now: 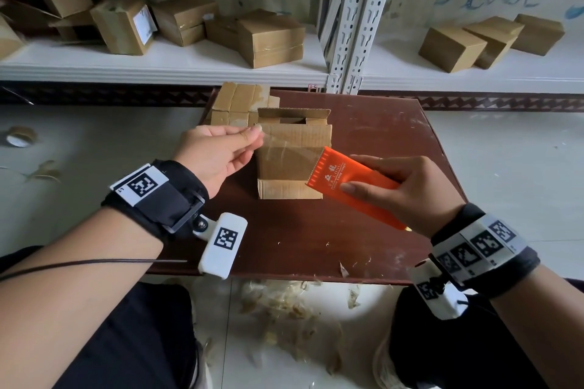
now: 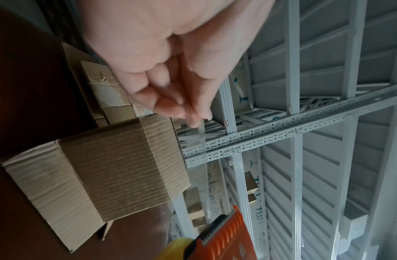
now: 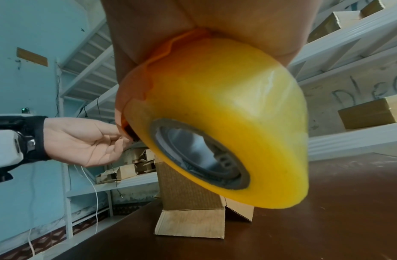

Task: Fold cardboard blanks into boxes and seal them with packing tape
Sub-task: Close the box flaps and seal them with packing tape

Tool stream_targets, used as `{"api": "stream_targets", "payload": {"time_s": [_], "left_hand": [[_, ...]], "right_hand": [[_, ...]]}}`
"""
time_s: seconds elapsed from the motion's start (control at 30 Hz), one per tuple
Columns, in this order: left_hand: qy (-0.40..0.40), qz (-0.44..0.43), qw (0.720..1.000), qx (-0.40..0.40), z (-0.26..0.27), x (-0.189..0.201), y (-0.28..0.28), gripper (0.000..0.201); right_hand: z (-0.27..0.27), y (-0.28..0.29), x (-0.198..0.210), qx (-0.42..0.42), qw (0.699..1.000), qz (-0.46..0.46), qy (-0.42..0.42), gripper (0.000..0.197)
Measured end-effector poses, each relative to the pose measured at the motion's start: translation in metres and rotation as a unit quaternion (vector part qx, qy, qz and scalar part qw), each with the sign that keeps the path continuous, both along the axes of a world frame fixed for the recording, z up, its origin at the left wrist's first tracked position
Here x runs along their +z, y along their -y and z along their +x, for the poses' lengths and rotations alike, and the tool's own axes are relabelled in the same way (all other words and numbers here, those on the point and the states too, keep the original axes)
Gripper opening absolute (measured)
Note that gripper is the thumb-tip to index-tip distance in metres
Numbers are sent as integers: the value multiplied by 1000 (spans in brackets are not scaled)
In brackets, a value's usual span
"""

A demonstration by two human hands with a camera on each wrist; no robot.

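A small cardboard box [image 1: 294, 155] stands on the brown table [image 1: 363, 237] with its flaps spread out at the near and far ends. Just left of its top, my left hand [image 1: 251, 136] pinches the free end of a clear tape strip [image 1: 284, 148] between thumb and fingers. The strip stretches over the box to the orange tape dispenser [image 1: 354, 186], which my right hand [image 1: 407, 189] grips just right of the box. In the right wrist view the yellow tape roll [image 3: 215, 114] fills the frame above the box [image 3: 188, 193]. The left wrist view shows the pinching fingers [image 2: 182, 103], the box [image 2: 117, 167] and the dispenser's toothed blade [image 2: 224, 228].
A stack of flat cardboard blanks [image 1: 238, 104] lies at the table's far left corner. Folded boxes [image 1: 271, 38] sit on the white shelf [image 1: 158, 63] behind, more at the right [image 1: 486, 41]. A tape roll [image 1: 20, 137] lies on the floor at left. Tape scraps [image 1: 284, 309] litter the floor between my knees.
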State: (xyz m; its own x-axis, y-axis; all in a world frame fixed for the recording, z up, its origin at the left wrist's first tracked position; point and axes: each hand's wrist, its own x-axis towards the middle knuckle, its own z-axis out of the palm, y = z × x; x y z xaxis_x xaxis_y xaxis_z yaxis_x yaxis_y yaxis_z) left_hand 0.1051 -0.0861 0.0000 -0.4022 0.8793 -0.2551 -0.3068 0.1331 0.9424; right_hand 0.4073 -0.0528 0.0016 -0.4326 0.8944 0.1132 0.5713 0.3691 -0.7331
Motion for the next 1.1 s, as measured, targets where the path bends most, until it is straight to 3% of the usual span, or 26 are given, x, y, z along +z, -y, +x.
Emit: {"api": "stream_targets", "payload": {"time_s": [0.2, 0.33, 0.47, 0.5, 0.6, 0.67, 0.83, 1.1], "left_hand": [[109, -1, 993, -38, -8, 10, 0, 38], [44, -8, 994, -104, -7, 6, 2, 41], [-194, -14, 978, -75, -9, -3, 2, 13], [-203, -13, 976, -79, -9, -3, 2, 15], [-85, -6, 990, -110, -5, 3, 2, 32], [-44, 2, 992, -117, -3, 8, 3, 32], [-151, 3, 985, -83, -6, 2, 3, 19], [-172, 5, 985, -36, -12, -1, -3, 4]], "right_hand": [[3, 1, 3, -5, 1000, -14, -21, 54], [5, 1, 4, -11, 999, -13, -31, 55], [7, 1, 5, -10, 1000, 0, -21, 56], [6, 1, 5, -10, 1000, 6, -13, 56], [5, 1, 4, -7, 1000, 23, 9, 54], [5, 0, 3, -5, 999, 29, 13, 53], [4, -2, 0, 6, 999, 30, 38, 56], [1, -5, 5, 31, 999, 13, 35, 55]]}}
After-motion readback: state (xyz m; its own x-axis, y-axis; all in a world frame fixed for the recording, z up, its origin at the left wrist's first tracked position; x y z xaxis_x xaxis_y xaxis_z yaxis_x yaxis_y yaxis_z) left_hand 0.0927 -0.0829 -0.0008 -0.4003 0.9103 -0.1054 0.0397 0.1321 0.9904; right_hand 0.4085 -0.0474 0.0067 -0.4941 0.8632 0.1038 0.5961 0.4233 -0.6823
